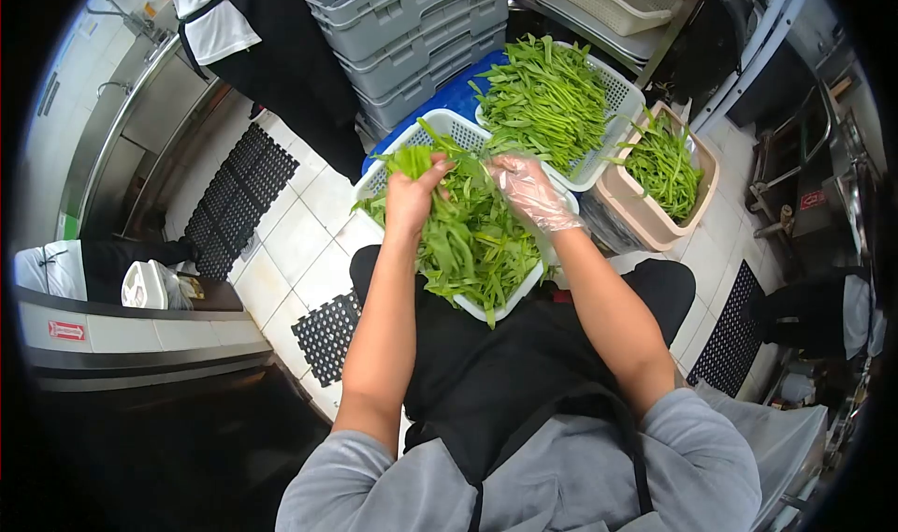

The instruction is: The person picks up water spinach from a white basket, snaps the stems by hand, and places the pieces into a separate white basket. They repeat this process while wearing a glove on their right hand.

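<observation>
My bare left hand (412,198) is closed round a bunch of leafy greens (410,162) over a white basket (522,300). Loose greens (477,242) fill that basket between my knees. At the basket's right side is my right hand (531,191) in a clear plastic glove, its fingers curled together; what they hold, if anything, is hidden. Behind it, a second white basket (619,97) carries a heap of long-stemmed greens (552,102). To the right, a pink tub (644,216) contains more green stems (666,169).
Grey crates (412,45) are stacked behind the baskets. A person in a dark apron (290,64) stands at the upper left. Black perforated mats (241,200) lie on the tiled floor (309,233). A metal rack (636,41) stands at the back right.
</observation>
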{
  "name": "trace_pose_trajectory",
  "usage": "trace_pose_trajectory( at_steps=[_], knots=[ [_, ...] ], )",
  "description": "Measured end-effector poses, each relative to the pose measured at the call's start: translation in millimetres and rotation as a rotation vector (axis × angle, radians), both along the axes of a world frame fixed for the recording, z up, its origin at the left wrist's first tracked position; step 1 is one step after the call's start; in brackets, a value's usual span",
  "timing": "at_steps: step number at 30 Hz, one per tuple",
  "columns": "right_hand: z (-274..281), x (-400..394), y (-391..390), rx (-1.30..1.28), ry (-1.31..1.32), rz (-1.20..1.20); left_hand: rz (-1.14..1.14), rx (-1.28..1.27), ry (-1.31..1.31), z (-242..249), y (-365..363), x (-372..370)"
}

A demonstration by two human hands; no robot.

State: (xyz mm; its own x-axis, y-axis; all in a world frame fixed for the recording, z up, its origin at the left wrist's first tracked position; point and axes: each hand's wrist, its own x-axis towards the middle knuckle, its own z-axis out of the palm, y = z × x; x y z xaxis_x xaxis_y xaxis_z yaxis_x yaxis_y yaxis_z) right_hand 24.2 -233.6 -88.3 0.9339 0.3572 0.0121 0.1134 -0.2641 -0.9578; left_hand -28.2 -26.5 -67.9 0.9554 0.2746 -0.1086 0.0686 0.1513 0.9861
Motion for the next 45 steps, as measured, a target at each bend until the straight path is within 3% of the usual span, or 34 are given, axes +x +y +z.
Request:
trace_pose_trajectory(
  at_steps=[2, 3, 6, 7, 10, 13, 16, 19, 22, 27, 30, 32, 33, 36, 37, 38, 39, 40, 41, 44, 45],
  knots=[
    [-20, 1, -5, 0.060, -0.059, 0.022, -0.076, -0.022, -0.081, 3, -13, 11],
    [-17, 0, -11, 0.021, 0.090, 0.097, -0.101, -0.019, -0.094, 4, -16, 16],
    [-28, 5, -21, -0.163, -0.072, 0.150, -0.107, 0.038, -0.070, 7, -22, 22],
    [-5, -6, -22, -0.166, 0.027, 0.104, -0.136, 0.051, -0.074, 7, -22, 23],
    [-5, -15, -31, 0.185, 0.063, 0.181, -0.193, 0.102, -0.090, 15, -22, 27],
    [19, 7, -53, -0.142, -0.036, 0.147, -0.212, 0.211, -0.103, 29, -18, 26],
    [59, 6, -52, -0.217, -0.666, -0.076, -0.288, 0.403, -0.088, 40, -13, 26],
    [102, 17, -38, -0.248, -1.117, 0.055, -0.370, 0.612, -0.097, 46, -14, 26],
    [114, 26, -39, -0.530, -0.781, 0.361, -0.408, 0.778, -0.128, 56, -17, 24],
    [101, 28, -39, -0.551, -0.968, 0.407, -0.456, 0.803, -0.112, 53, -23, 19],
    [90, 13, -41, -0.689, -1.036, 0.334, -0.465, 0.946, -0.092, 54, -31, 13],
    [59, -1, -35, -0.704, -1.205, 0.138, -0.437, 1.079, -0.061, 54, -39, 7],
    [58, -3, -36, -0.758, -1.120, 0.108, -0.437, 1.128, -0.028, 59, -41, 2],
    [60, -4, -68, -0.800, -1.012, 0.036, -0.328, 1.067, 0.024, 67, -31, -14],
    [31, 16, -93, -0.749, -0.887, 0.124, -0.281, 0.931, -0.015, 64, -21, -18],
    [41, 15, -115, -0.464, -1.054, 0.017, -0.228, 0.793, -0.051, 58, -8, -22],
    [67, 3, -131, -0.646, -0.639, -0.123, -0.148, 0.537, -0.077, 40, 8, -25],
    [83, -5, -153, -0.500, -0.734, -0.254, -0.131, 0.305, -0.083, 37, 21, -31],
    [55, 18, -196, -0.458, -0.741, -0.351, -0.123, 0.141, -0.121, 36, 32, -39],
    [46, 49, -284, -0.202, -0.388, -0.635, -0.100, -0.232, -0.261, 28, 53, -50],
    [77, 40, -282, -0.408, -0.294, -0.697, -0.090, -0.274, -0.273, 24, 59, -48]
  ],
)
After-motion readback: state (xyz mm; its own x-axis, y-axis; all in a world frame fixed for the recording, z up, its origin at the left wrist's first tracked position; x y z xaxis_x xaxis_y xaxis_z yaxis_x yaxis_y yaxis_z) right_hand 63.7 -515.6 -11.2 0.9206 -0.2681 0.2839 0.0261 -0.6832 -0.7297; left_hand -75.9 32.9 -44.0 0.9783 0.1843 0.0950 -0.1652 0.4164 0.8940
